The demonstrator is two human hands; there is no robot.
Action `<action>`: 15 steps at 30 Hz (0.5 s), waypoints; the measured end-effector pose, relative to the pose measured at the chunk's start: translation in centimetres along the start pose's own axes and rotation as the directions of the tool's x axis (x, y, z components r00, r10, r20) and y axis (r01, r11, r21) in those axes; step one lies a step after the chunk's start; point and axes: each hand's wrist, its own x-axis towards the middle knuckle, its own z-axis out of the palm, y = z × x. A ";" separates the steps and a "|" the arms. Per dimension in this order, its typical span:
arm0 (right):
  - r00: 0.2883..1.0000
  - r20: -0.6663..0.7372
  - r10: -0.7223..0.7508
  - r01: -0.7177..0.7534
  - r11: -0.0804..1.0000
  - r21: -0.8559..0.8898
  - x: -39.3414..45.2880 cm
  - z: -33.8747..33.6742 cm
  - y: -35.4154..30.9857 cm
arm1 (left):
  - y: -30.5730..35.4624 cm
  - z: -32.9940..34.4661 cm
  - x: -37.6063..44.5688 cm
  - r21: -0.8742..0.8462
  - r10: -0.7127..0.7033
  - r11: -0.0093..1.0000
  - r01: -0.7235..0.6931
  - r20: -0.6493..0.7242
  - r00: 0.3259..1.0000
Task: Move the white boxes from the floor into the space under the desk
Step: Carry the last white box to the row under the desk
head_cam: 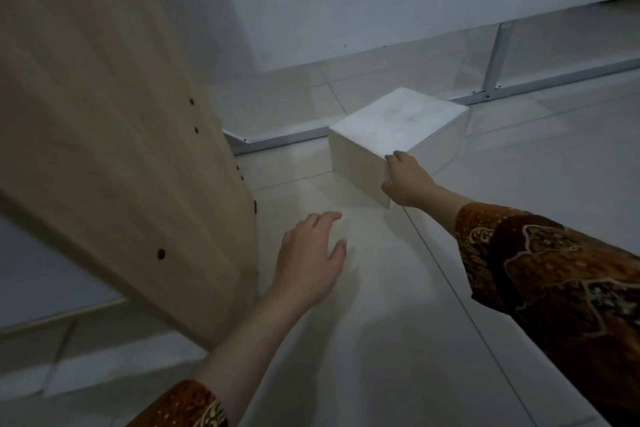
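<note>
Right hand [405,180] is gripping the near right corner of the white box [388,135], fingers wrapping over the top edge, thumb down on the near side face. One-handed corner hold only. Left hand [311,256] is hovering open and empty over the floor [381,322] in lower centre of frame, fingers spread, touching nothing I can make out.

Risks, as I'm judging them:
- Box is being held at one corner, so it is likely pivoting rather than sliding straight if pushed; far end could be swinging into the metal rail [284,139] running just behind it.
- Far left corner of box is sitting very close to that rail; could be catching or jamming there.
- If lifted from one corner, box may be tipping or slipping out, since the grip is shallow and the faces are looking smooth.
- Wooden desk panel [121,135] is filling left of frame, close to the left hand; a knuckle or box edge could be knocking it.
- Dim light is making edges hard to read.

Box look: plain white cuboid, closed, matte top a bit smudged grey, side faces creamier, edges crisp, no label or tape visible. Weight I cannot tell. It is sitting flat on the tiled floor in centre frame, angled diagonally, right of the desk panel. Whether it is already under the desk I cannot tell. Only one box showing.
</note>
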 end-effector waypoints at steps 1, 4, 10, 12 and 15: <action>1.000 0.000 0.004 -0.004 0.999 -0.039 0.6 0.5 0.1 | -0.5 0.3 0.3 -0.008 0.006 1.000 -0.006 -0.002 1.000; 0.997 -0.075 0.013 -0.020 0.995 -0.102 1.6 1.9 0.7 | -1.9 1.4 1.4 -0.061 -0.005 0.998 0.004 -0.008 1.000; 0.954 -0.287 -0.092 0.039 0.982 -0.187 1.6 4.2 1.2 | -3.8 3.8 2.2 -0.090 -0.037 0.995 0.042 0.055 0.998; 0.944 -0.307 -0.117 0.055 0.978 -0.201 1.4 4.1 1.2 | -3.9 4.4 3.3 -0.130 -0.079 0.988 0.085 0.052 0.996; 0.936 -0.299 -0.185 0.111 0.962 -0.248 0.5 3.8 1.5 | -3.2 5.2 5.4 -0.216 -0.156 0.963 0.160 0.037 0.987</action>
